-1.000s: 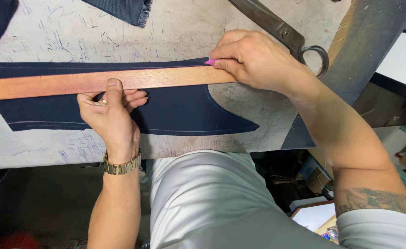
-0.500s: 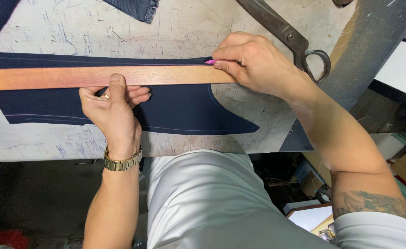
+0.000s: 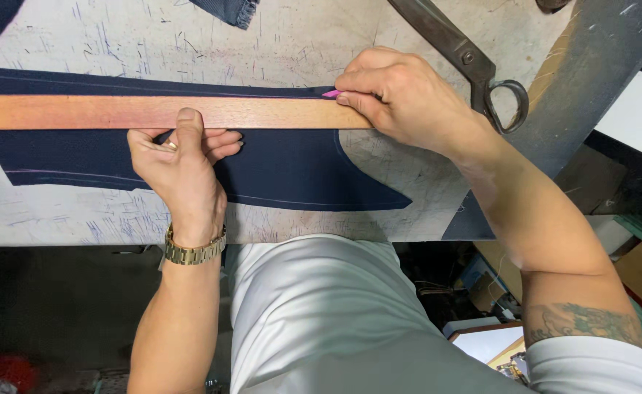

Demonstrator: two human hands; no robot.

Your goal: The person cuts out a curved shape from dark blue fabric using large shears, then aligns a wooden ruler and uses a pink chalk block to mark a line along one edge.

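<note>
A long wooden ruler (image 3: pixel 80 112) lies flat across a piece of dark navy fabric (image 3: pixel 284 168) on the worn white table (image 3: pixel 299 36). My left hand (image 3: pixel 182 160) presses the ruler down, thumb on the wood and fingers spread on the fabric below it; a gold watch is on that wrist. My right hand (image 3: pixel 401 95) rests at the ruler's right end and pinches a small pink piece of chalk (image 3: pixel 332 93) against the ruler's upper edge, its tip on the fabric.
Large dark metal shears (image 3: pixel 474 66) lie on the table just behind my right hand. More dark fabric scraps (image 3: pixel 226 9) sit at the far edge. A dark grey panel (image 3: pixel 591 80) borders the table on the right, with boxes below.
The view has drifted slightly, so the table sits lower in frame. Both hands stay on the ruler and chalk with almost no movement.
</note>
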